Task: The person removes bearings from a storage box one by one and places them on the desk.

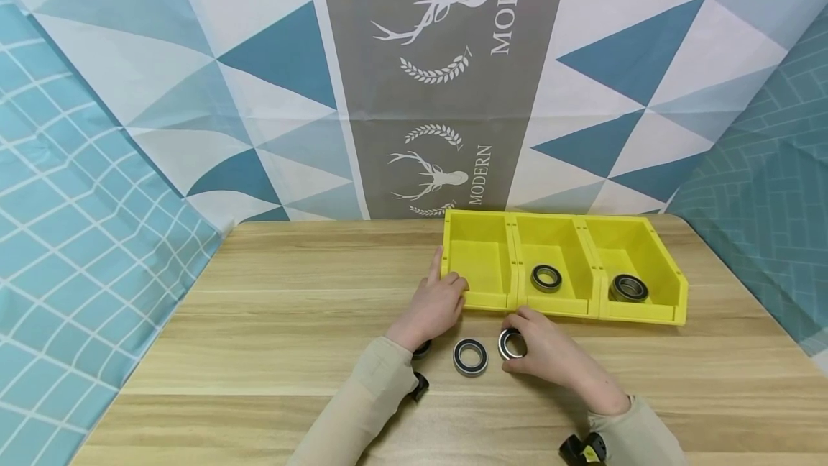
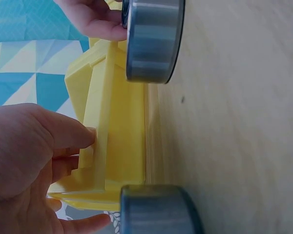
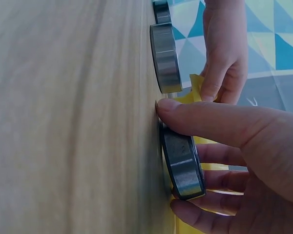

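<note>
left hand (image 1: 435, 303) gripping yellow bin (image 1: 488, 300) edge, right hand (image 1: 546, 351) pinching bearing (image 3: 184, 165), narrow gap to neighbouring bearing (image 3: 166, 58)

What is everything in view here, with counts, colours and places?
Table: one, light wood, beneath the other items
Bins: three, yellow, in a row near the table's far edge
Loose bearings: two, black and silver, on the table, one partly hidden
Held bearing: one, black and silver, in front of the bins
Middle-bin bearing: one, black and silver, near the bin's front
Right-bin bearings: at least one, dark, near the front
Backdrop: sheet count unclear, blue, white and grey, behind and beside the table
Sleeves: two, beige, on the forearms
Wrist devices: two, black, by the sleeves
Left hand: one, bare, gripping the leftmost bin
Right hand: one, bare, on the held bearing
</note>
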